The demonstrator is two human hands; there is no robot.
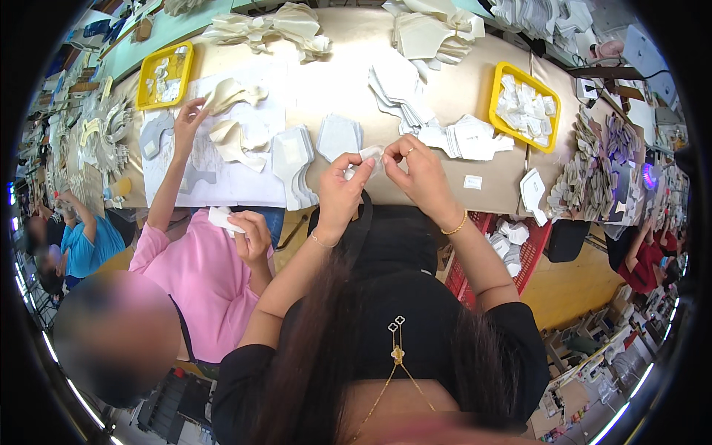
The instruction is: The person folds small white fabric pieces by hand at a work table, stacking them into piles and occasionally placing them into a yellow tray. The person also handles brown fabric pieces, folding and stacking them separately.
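Note:
In front of my chest, over the table's near edge, both hands are closed on a small whitish, partly see-through piece [373,155]. My left hand [343,189] pinches its left side with thumb and fingers. At the right side, my right hand [421,178] grips it between thumb and fingertips; the fingers hide much of its shape. Just beyond my hands lies a stack of pale grey cut pieces [340,136]. Another fanned stack of light pieces [293,159] is left of my left hand, and a white stack [469,136] lies beyond my right hand.
A yellow tray [492,100] of small white pieces stands right, another yellow tray [141,93] far left. A small white label [472,182] and a white cut piece [532,191] lie right. Below is a red basket [540,248]. A co-worker in pink [196,259] sits close at left.

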